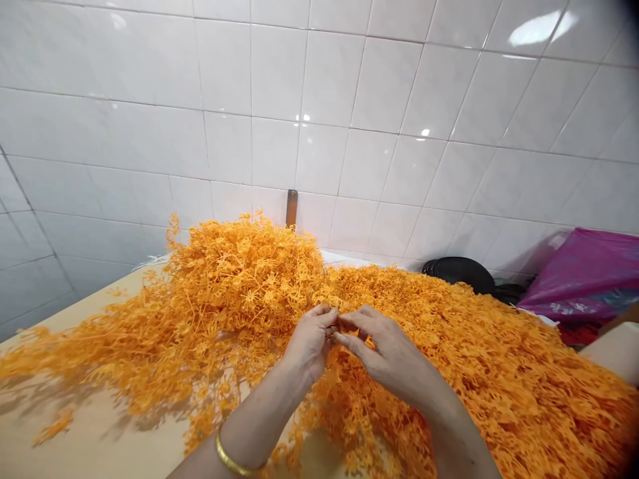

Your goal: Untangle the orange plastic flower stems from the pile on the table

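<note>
My left hand (312,342), with a gold bangle (230,455) on the wrist, is closed in a pinch in the middle of the view. Facing it, my right hand (382,346) brings its thumb and bent fingers together at the left fingertips. Between them is a small part of an orange artificial sprig (341,326), mostly hidden by the fingers. Behind and left of my hands rises a bushy heap of orange artificial sprigs (249,273) with thin stems and small star-shaped pieces. A wide layer of loose orange pieces (499,359) spreads to the right, under my right forearm.
The pale table (134,449) shows at the lower left, with one stray orange piece (54,427) on it. A white tiled wall (329,86) stands behind, with a brown strip (291,208) against it. At the back right are a black round item (462,273) and a purple bag (584,276).
</note>
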A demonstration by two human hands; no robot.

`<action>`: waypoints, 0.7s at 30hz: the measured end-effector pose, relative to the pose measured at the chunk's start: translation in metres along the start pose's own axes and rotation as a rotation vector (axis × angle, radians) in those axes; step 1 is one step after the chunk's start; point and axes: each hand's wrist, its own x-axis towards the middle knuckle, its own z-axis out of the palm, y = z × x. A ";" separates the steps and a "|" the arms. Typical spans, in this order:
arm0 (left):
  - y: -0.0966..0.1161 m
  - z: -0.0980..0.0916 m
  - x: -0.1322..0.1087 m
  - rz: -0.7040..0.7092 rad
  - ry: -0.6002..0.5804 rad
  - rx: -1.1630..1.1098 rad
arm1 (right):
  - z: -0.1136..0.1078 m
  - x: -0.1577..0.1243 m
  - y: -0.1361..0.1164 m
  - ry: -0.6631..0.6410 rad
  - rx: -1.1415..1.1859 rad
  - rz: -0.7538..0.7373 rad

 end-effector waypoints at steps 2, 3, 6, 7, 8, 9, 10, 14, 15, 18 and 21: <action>0.002 -0.001 0.000 0.030 -0.017 0.023 | -0.006 0.002 0.003 0.050 0.124 -0.001; 0.003 -0.002 0.000 0.032 -0.046 0.039 | -0.008 0.004 0.008 0.114 0.181 0.022; 0.006 -0.004 0.000 -0.003 -0.195 0.066 | -0.011 0.009 0.028 0.363 0.295 0.161; 0.006 -0.005 -0.001 -0.010 -0.241 0.077 | -0.011 0.011 0.035 0.421 0.322 0.211; 0.006 -0.005 -0.001 -0.009 -0.283 0.095 | -0.011 0.013 0.042 0.458 0.354 0.255; 0.005 -0.006 -0.001 -0.003 -0.315 0.119 | -0.010 0.015 0.048 0.469 0.395 0.295; 0.005 -0.006 -0.002 0.005 -0.341 0.145 | -0.009 0.016 0.052 0.461 0.447 0.330; 0.004 -0.005 -0.003 0.030 -0.364 0.218 | -0.007 0.016 0.052 0.223 0.743 0.365; 0.004 -0.005 -0.003 0.042 -0.351 0.225 | -0.007 0.016 0.050 0.155 0.792 0.333; 0.006 -0.006 -0.002 0.089 -0.316 0.219 | -0.009 0.013 0.044 0.093 0.772 0.213; 0.006 -0.007 0.001 0.137 -0.266 0.146 | -0.011 0.012 0.042 0.083 0.633 0.149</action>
